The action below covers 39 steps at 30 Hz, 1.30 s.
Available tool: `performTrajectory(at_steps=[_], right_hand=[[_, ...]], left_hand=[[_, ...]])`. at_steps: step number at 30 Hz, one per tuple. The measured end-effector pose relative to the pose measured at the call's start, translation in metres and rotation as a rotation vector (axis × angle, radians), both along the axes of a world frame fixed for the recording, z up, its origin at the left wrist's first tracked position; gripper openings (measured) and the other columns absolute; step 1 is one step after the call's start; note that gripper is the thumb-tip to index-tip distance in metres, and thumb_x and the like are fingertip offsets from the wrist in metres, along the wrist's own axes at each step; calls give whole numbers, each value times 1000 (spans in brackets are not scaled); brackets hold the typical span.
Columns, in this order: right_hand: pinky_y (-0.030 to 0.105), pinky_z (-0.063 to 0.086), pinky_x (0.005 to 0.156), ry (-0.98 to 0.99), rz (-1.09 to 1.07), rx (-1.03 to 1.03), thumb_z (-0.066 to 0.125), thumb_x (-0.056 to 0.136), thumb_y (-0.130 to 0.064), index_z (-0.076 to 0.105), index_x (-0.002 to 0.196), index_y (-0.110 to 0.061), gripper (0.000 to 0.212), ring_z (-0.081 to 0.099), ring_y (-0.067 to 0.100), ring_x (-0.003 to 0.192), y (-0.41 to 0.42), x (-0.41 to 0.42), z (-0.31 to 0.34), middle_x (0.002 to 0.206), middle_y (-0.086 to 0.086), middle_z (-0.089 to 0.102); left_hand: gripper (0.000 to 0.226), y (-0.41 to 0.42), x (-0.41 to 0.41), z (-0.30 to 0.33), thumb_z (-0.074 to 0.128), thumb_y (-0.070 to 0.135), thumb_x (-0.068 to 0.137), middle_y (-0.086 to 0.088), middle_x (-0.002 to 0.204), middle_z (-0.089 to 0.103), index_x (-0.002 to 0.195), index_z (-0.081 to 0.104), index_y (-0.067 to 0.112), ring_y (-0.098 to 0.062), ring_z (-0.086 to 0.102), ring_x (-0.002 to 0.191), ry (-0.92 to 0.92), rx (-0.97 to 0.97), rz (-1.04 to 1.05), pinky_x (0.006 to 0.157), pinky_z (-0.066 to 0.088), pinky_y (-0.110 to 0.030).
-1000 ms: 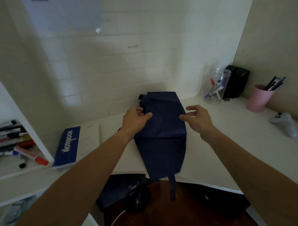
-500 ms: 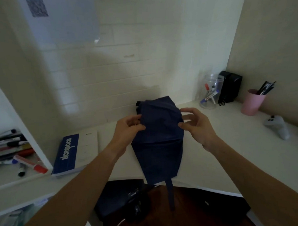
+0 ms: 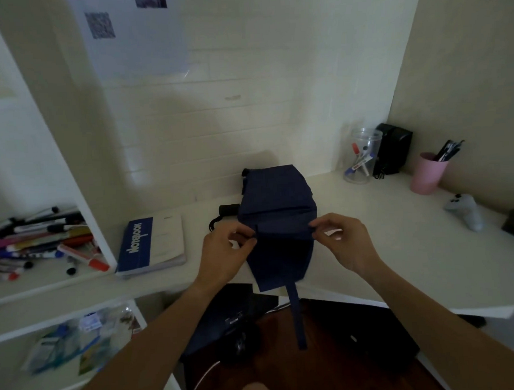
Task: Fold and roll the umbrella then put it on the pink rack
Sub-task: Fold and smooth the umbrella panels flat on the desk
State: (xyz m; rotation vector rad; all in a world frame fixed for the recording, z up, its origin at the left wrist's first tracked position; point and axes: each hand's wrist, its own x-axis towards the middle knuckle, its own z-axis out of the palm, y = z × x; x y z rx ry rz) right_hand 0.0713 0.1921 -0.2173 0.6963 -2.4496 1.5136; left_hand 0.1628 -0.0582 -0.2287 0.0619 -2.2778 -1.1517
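Note:
A navy blue folding umbrella (image 3: 277, 211) lies on the white desk (image 3: 399, 247) in front of me, its canopy fabric flattened into a panel. Its black handle (image 3: 228, 209) pokes out to the left. A narrow strap (image 3: 296, 317) hangs from the lower edge over the desk front. My left hand (image 3: 226, 255) pinches the left edge of the fabric at a fold line. My right hand (image 3: 340, 241) pinches the right edge at the same height. No pink rack shows in this view.
A blue notebook (image 3: 150, 243) lies left of the umbrella. A shelf with several markers (image 3: 40, 242) stands at far left. At back right are a clear jar of pens (image 3: 361, 157), a black box (image 3: 393, 147), a pink cup (image 3: 428, 172) and a grey controller (image 3: 465, 210).
Both hands slid down the fabric edges toward me and now pinch a fold line lower on the panel. The camera view tilted upward.

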Motion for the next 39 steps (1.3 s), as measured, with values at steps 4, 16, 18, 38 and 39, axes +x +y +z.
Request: performTrajectory(at_steps=[4,16,18,38,39], right_hand=[[21,56,70,-115,27,-124,78,82,-2,77,99,-21,25,71,12,85,3,14,-7,96,0,76],[31,61,69,-573,-4,-366,70,93,-15,72,104,-8,13,75,28,80,-10,28,-10,95,16,75],[29,62,71,-587,-47,-372,71,91,-8,73,98,-4,9,75,26,79,-13,29,-14,96,18,75],[22,48,68,-309,-113,422,78,81,-29,70,95,-29,17,63,9,75,-22,32,-32,77,-16,64],[24,47,69,-277,-127,470,76,82,-32,69,95,-30,15,61,10,77,-24,31,-29,80,-15,63]], left_hand=[[21,1,12,-19,81,9,78,9,95,69,90,71,23,-5,66,84,3,-69,-30,68,43,-8],[37,23,19,-11,68,33,95,-27,72,69,88,73,-3,-21,65,50,-378,589,-62,53,48,-29],[32,23,18,-17,71,25,93,-26,90,75,94,74,-7,-29,75,68,-418,619,-93,65,58,-37],[31,4,8,-44,74,34,87,-4,126,68,65,76,12,-15,60,119,-338,-305,56,92,35,-18],[31,3,8,-46,74,36,87,-3,130,65,66,75,13,-14,58,121,-347,-308,48,94,35,-18]])
